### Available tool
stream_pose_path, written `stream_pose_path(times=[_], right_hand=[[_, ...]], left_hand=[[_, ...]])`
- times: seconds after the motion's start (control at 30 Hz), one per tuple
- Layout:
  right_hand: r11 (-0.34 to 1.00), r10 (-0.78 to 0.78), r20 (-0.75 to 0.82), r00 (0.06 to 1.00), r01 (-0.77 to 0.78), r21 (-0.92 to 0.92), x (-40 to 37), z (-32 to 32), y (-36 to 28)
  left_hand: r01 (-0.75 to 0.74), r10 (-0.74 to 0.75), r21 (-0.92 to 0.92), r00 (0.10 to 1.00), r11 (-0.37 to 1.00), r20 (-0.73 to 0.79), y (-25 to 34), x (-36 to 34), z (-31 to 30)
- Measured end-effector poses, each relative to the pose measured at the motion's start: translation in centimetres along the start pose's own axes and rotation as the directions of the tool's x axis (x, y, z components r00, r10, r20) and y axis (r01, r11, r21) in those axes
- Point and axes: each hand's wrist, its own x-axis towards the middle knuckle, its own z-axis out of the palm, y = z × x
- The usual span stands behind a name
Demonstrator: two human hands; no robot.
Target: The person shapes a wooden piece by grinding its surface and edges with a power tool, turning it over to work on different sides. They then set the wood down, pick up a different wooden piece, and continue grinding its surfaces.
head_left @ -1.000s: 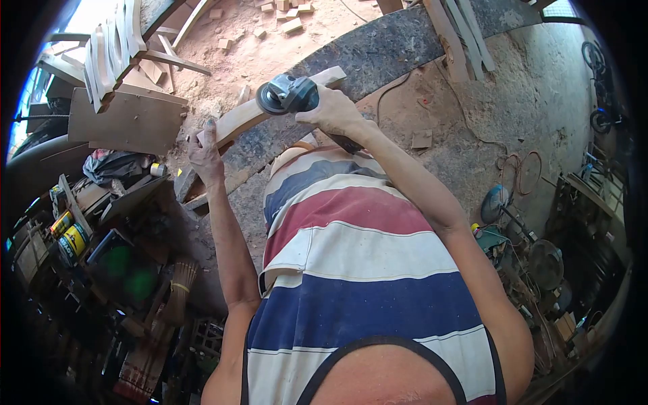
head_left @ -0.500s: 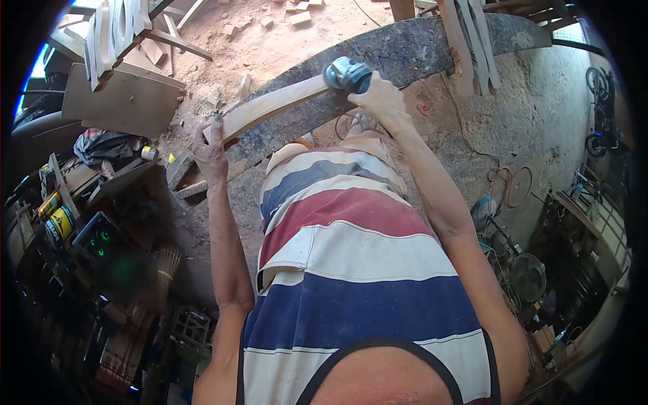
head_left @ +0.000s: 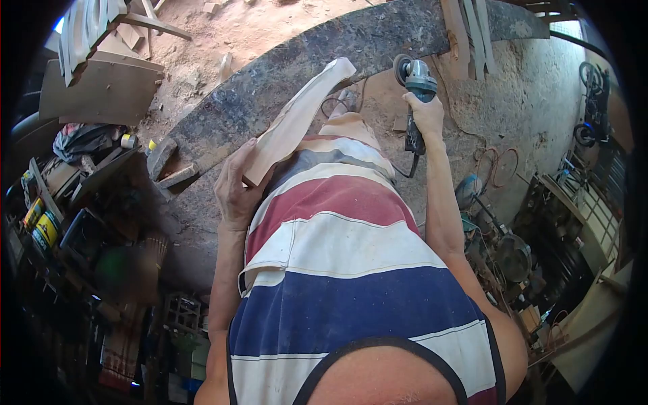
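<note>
A long, curved piece of pale wood is gripped at its near end by my left hand, close to my striped shirt. Its far end points up and away, overlapping the dark workbench in this view. My right hand is wrapped round the body of an angle grinder with a teal and silver housing. The grinder's round disc faces up and to the left, apart from the wood. Its black rear handle and cord hang below my hand.
Several shaped wooden pieces lean over the bench's right part, and more stand at upper left. A brown board is at left. Scrap blocks lie on the dusty floor. A pedestal fan stands at right.
The grinder has come off the wood and moved right. My left hand has drawn the wood toward my body and turned it more upright in view.
</note>
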Motion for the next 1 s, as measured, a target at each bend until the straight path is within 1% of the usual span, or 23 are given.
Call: stream_pose_path(times=[0.07,0.13,0.23,0.27,0.3,0.33,0.37,0.4,0.5,0.53,0.63,0.67,0.77,0.8,0.9,0.93,1.0], right_hand=[[1.000,0.012,0.004,1.000,-0.012,-0.007,-0.3,0.1,1.1],[1.000,0.020,0.021,1.000,-0.021,0.020,-1.7,-0.5,-0.2],[0.994,0.032,0.181,0.983,-0.051,0.101,-3.6,-1.3,-2.8],[0.988,-0.016,0.211,0.977,-0.017,0.152,-4.2,-1.2,-3.5],[0.984,-0.046,0.246,0.968,0.002,0.177,-4.7,-0.8,-4.3],[0.979,-0.078,0.279,0.957,0.021,0.202,-5.1,-0.4,-5.2],[0.974,-0.110,0.311,0.944,0.039,0.225,-5.4,0.1,-6.1],[0.972,-0.156,0.331,0.931,0.084,0.221,-6.1,0.3,-7.9],[0.964,-0.255,0.393,0.883,0.203,0.171,-6.6,3.0,-10.6],[0.962,-0.273,0.425,0.863,0.251,0.107,-6.7,3.8,-11.5],[0.943,-0.269,0.527,0.806,0.332,-0.026,-7.6,5.7,-14.7],[0.937,-0.271,0.552,0.788,0.347,-0.034,-8.3,5.8,-15.9],[0.910,-0.375,0.587,0.718,0.405,0.085,-9.8,7.0,-17.3],[0.896,-0.389,0.586,0.711,0.440,0.061,-10.4,7.1,-17.9],[0.876,-0.440,0.574,0.690,0.470,0.107,-10.4,7.2,-17.8],[0.880,-0.422,0.585,0.692,0.469,0.081,-9.9,7.0,-17.6],[0.882,-0.378,0.557,0.740,0.471,-0.028,-8.7,6.7,-17.2]], left_hand=[[0.017,-0.017,0.008,1.000,1.000,0.006,0.1,0.0,-0.2],[0.048,-0.048,0.022,0.999,0.999,0.001,0.2,0.4,-0.3],[0.317,-0.318,-0.094,0.948,0.944,0.003,-1.5,0.1,-0.4],[0.398,-0.405,-0.183,0.914,0.899,-0.001,-1.9,0.3,-0.5],[0.537,-0.550,-0.357,0.832,0.764,0.073,-2.8,0.3,-0.7],[0.641,-0.660,-0.506,0.731,0.577,0.174,-4.2,0.2,-0.9],[0.704,-0.726,-0.618,0.620,0.349,0.297,-5.9,-0.1,-0.9],[0.694,-0.717,-0.632,0.629,0.344,0.300,-7.7,-0.8,-0.5],[0.738,-0.770,-0.638,0.533,0.221,0.351,-9.7,-0.8,-0.2],[0.724,-0.757,-0.642,0.560,0.251,0.336,-9.5,-0.6,-0.3],[0.725,-0.748,-0.621,0.582,0.299,0.319,-9.3,-0.5,-0.4],[0.723,-0.748,-0.621,0.584,0.303,0.315,-9.2,-0.5,-0.4],[0.717,-0.742,-0.623,0.594,0.313,0.311,-9.1,-0.5,-0.4],[0.712,-0.746,-0.636,0.589,0.297,0.311,-8.7,-0.4,-0.4],[0.714,-0.751,-0.614,0.597,0.337,0.282,-9.1,-0.2,-0.4],[0.697,-0.749,-0.644,0.600,0.315,0.283,-9.0,-0.2,-0.5],[0.696,-0.752,-0.653,0.593,0.298,0.289,-9.5,-0.8,-0.2]])
